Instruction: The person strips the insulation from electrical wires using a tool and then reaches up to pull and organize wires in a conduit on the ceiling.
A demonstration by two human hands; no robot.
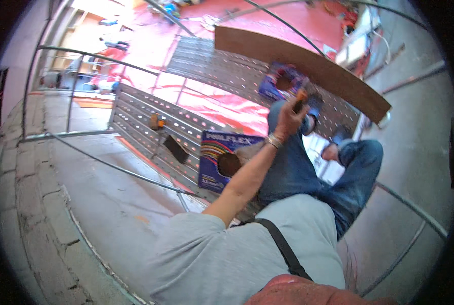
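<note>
My left hand (pixel 289 121), with a band round its wrist, is stretched out over my bent knee. Its fingers are closed round a small orange and dark hand tool (pixel 301 95); motion blur hides its exact kind. Just beyond the tool, a blue and purple cardboard box (pixel 271 91) with a round hole rests on the perforated deck. A second such box (pixel 209 175), with coloured wires printed on it, stands beside my left forearm. I cannot see my right hand.
Perforated metal scaffold planks (pixel 135 109) lie side by side, with gaps showing a red surface below. A long brown board (pixel 298 61) edges the far plank. A dark flat block (pixel 176 149) and an orange item (pixel 157 122) lie to the left. Metal rails (pixel 99 61) surround me.
</note>
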